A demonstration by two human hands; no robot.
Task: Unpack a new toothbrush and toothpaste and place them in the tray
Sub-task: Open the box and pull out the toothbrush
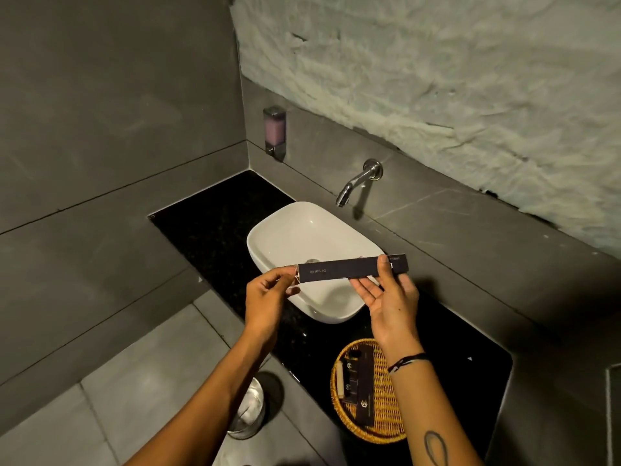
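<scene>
A long dark box marked "Dental Kit" [349,268] is held level above the white basin. My right hand [389,294] grips its right part, thumb on top and fingers underneath. My left hand [268,294] pinches the flap at the box's left end, which stands partly open. A round wicker tray [386,428] sits on the black counter below my right wrist; several dark packets and a pale tube-like item lie in it. No toothbrush or toothpaste shows outside the box.
The white basin [312,237] rests on the black counter [215,223], with a wall tap [356,181] behind it. A soap dispenser [275,132] hangs in the corner. A metal bin [247,412] stands on the floor below the counter's edge.
</scene>
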